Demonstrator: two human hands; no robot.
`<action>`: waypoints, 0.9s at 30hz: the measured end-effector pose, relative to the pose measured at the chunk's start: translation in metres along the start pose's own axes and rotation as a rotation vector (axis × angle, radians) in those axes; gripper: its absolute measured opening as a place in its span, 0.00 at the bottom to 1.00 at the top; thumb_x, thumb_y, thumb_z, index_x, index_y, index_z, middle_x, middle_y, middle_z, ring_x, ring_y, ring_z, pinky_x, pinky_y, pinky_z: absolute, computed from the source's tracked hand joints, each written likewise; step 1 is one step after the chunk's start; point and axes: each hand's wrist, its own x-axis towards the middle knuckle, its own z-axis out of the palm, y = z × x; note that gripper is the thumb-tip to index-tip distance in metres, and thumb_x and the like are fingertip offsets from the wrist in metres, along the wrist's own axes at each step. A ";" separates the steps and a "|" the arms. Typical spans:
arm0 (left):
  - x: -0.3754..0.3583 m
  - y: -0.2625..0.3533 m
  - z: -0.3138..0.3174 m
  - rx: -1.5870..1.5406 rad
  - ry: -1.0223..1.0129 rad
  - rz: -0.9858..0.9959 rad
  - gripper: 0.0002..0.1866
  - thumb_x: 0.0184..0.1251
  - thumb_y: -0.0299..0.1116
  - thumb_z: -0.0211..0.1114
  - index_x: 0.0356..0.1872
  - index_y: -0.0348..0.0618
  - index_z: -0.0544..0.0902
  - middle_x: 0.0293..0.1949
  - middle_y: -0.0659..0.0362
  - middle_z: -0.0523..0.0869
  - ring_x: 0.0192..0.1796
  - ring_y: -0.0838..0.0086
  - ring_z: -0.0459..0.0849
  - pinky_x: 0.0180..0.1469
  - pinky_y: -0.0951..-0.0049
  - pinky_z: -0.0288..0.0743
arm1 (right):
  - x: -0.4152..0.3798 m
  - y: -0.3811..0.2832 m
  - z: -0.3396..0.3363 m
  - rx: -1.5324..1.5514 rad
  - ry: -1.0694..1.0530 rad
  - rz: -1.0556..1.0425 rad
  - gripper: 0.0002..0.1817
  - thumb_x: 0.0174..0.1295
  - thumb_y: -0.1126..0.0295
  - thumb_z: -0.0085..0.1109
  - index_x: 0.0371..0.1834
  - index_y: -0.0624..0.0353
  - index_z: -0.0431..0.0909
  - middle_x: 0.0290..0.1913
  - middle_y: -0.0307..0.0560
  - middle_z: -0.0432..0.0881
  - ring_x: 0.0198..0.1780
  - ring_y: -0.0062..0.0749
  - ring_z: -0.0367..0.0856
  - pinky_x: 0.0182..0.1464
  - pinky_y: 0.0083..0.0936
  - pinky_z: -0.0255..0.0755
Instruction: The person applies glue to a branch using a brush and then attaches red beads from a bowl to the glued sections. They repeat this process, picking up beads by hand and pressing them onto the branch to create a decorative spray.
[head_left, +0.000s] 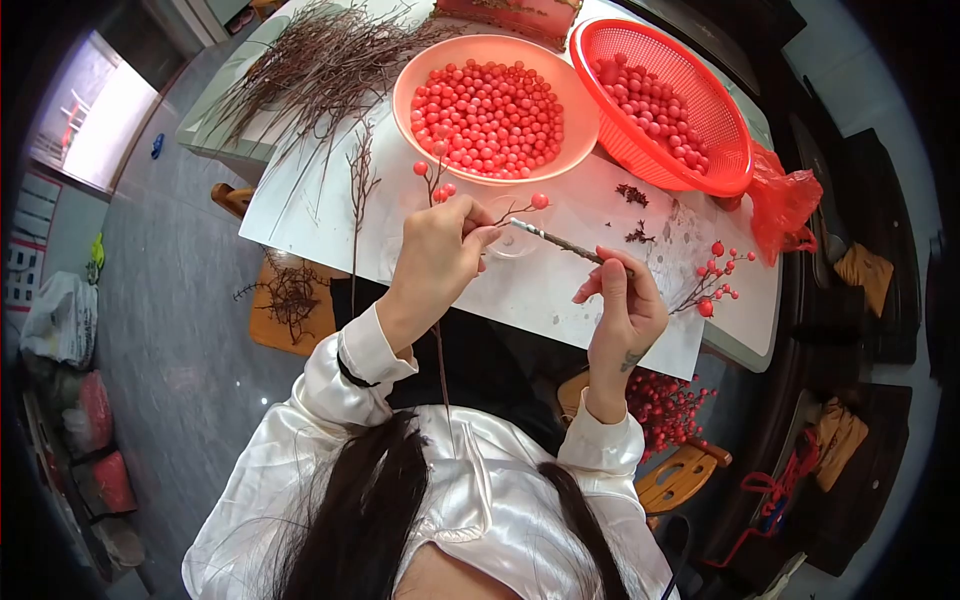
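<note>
My left hand grips a thin brown branch with red berries stuck on its twig tips. One twig with a red berry pokes out past the fingers. My right hand holds a slim brush-like stick whose white tip touches that twig at my left fingertips. Both hands hover over white paper on the table.
A pink bowl and a red mesh basket, both holding red berries, stand at the back. Bare twigs lie piled at the left. A finished berry sprig lies right; more berry stems sit below the table edge.
</note>
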 end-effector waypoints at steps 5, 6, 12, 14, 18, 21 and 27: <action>0.003 -0.005 0.004 0.020 -0.001 0.027 0.04 0.56 0.22 0.62 0.27 0.31 0.77 0.18 0.58 0.80 0.18 0.79 0.80 0.19 0.81 0.73 | -0.003 -0.004 0.000 0.053 0.031 -0.041 0.08 0.63 0.75 0.51 0.39 0.70 0.75 0.25 0.42 0.73 0.24 0.20 0.73 0.27 0.15 0.69; 0.004 -0.005 0.004 0.020 -0.001 0.020 0.04 0.56 0.22 0.62 0.27 0.31 0.77 0.17 0.58 0.80 0.18 0.79 0.80 0.19 0.81 0.73 | -0.004 -0.005 0.000 0.066 0.027 -0.042 0.08 0.63 0.75 0.51 0.38 0.70 0.75 0.25 0.42 0.73 0.24 0.20 0.73 0.27 0.15 0.69; 0.004 -0.003 0.005 -0.003 0.000 -0.007 0.04 0.56 0.22 0.62 0.27 0.30 0.77 0.18 0.58 0.80 0.18 0.78 0.80 0.19 0.81 0.73 | -0.002 -0.004 0.003 -0.025 0.011 -0.033 0.07 0.63 0.76 0.51 0.38 0.70 0.76 0.26 0.42 0.74 0.24 0.19 0.74 0.27 0.14 0.69; 0.004 -0.003 0.004 -0.005 0.006 -0.008 0.04 0.56 0.22 0.62 0.28 0.30 0.77 0.18 0.58 0.80 0.18 0.78 0.80 0.19 0.81 0.74 | -0.002 0.001 0.004 -0.066 0.019 -0.036 0.07 0.63 0.76 0.51 0.38 0.70 0.76 0.27 0.43 0.74 0.24 0.20 0.74 0.27 0.14 0.69; 0.005 -0.003 0.002 -0.008 0.044 -0.004 0.05 0.57 0.23 0.63 0.29 0.31 0.78 0.20 0.58 0.81 0.20 0.78 0.81 0.20 0.81 0.74 | 0.001 0.005 0.003 -0.063 0.007 -0.028 0.09 0.64 0.73 0.51 0.38 0.70 0.76 0.25 0.41 0.74 0.23 0.19 0.72 0.26 0.15 0.69; 0.002 -0.004 0.002 0.060 0.076 0.082 0.05 0.57 0.24 0.63 0.29 0.31 0.78 0.21 0.57 0.82 0.21 0.78 0.82 0.21 0.81 0.74 | 0.006 0.013 0.007 -0.053 -0.037 0.029 0.06 0.61 0.77 0.53 0.37 0.69 0.77 0.29 0.43 0.74 0.24 0.20 0.74 0.26 0.14 0.69; -0.006 -0.002 -0.003 0.071 0.094 0.050 0.05 0.58 0.24 0.62 0.31 0.33 0.77 0.24 0.54 0.83 0.23 0.75 0.83 0.23 0.79 0.74 | 0.018 0.028 0.014 -0.333 -0.271 0.027 0.09 0.64 0.72 0.50 0.42 0.65 0.78 0.27 0.41 0.74 0.23 0.17 0.71 0.25 0.14 0.66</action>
